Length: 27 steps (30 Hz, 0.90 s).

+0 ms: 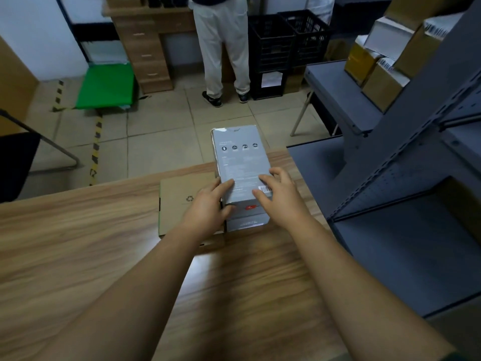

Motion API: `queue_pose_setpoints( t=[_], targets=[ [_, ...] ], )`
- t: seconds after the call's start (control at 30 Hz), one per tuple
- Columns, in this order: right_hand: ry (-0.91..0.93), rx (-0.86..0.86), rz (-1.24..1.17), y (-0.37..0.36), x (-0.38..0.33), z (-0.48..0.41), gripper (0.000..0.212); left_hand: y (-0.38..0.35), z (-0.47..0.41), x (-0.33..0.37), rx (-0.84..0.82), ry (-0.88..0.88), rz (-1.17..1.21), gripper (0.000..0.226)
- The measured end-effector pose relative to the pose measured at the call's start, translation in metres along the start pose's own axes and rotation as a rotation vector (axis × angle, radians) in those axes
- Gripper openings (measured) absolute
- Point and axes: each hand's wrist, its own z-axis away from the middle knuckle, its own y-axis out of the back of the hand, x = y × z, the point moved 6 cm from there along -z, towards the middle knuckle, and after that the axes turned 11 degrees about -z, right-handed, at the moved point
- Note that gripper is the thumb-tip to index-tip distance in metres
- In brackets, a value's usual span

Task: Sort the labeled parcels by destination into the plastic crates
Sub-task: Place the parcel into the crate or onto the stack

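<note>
A tall grey printed parcel [239, 157] lies on top of another grey box [247, 221] at the far edge of the wooden table [78, 243]. My left hand [208, 207] grips its near left corner. My right hand [282, 199] holds its near right side, fingers over a small barcode label. A flat brown cardboard parcel [182, 196] with a recycling mark lies just left of the grey boxes, partly under my left hand. Black plastic crates [273, 48] stand stacked on the floor at the far wall.
A person in light trousers [223, 43] stands by the crates and a wooden drawer desk [148, 48]. Grey metal shelving [406, 157] with cardboard boxes [382, 84] fills the right. A green cart [106, 84] and a black chair [18, 157] are on the left.
</note>
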Motion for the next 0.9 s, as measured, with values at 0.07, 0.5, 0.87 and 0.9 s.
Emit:
queue_pose_setpoints(
  t=[0.07,0.5,0.87,0.9],
  targets=[
    [0.004,0.008,-0.044,-0.002,-0.002,0.002,0.048,0.011,0.001,-0.001,0.049,-0.027,0.024,0.063],
    [-0.079,0.116,-0.331,0.006,-0.006,0.011,0.038,0.047,0.016,0.004,0.09,0.01,0.013,0.071],
    [-0.124,0.008,-0.503,-0.007,-0.022,0.021,0.043,0.033,0.026,0.0,0.086,0.079,0.318,0.081],
    [-0.137,-0.015,-0.575,-0.01,-0.023,0.021,0.046,0.037,0.028,-0.002,0.116,0.066,0.318,0.083]
  ],
)
